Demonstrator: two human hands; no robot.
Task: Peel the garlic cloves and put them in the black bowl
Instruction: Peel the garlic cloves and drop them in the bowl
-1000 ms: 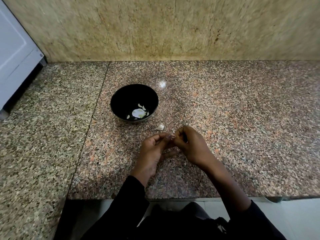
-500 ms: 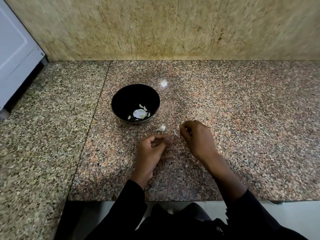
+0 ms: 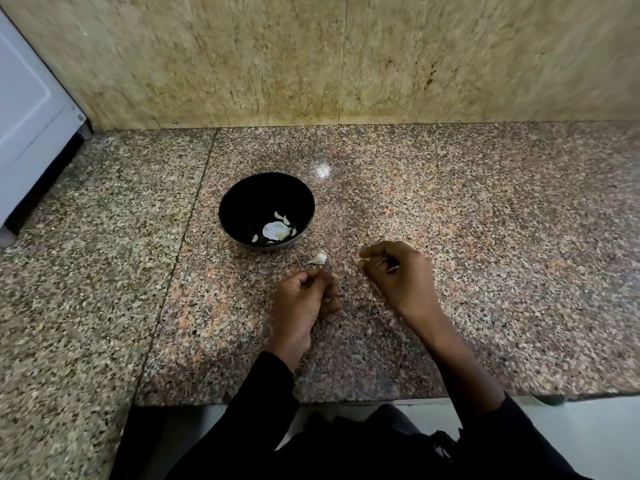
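1. Several pale peeled cloves [image 3: 281,220] lie in the bottom of the black bowl [image 3: 235,206], small curved pieces scattered round a bright white patch at its centre.
2. One more garlic clove [image 3: 318,258] sits on the speckled granite surface [image 3: 485,237], just beside the bowl on its near right side; it is whitish, plump at one end and tapering to a point.
3. Left hand [image 3: 301,299], nearer the person than the bowl, has its fingers curled in and the thumb pressed up against them, pinching a small yellowish bit [image 3: 334,277] at the tips; what that bit is, skin or clove, is too small to tell.
4. That loose clove lies just beyond the left hand's fingertips, between them and the bowl, close but not touching.
5. Right hand [image 3: 398,275], to the right of the bowl and apart from the left hand, is loosely curled knuckles-up, with a thin pale scrap [image 3: 356,260] pinched at its fingertips.
6. Black sleeves [image 3: 263,393] cover both forearms at the surface's near edge.
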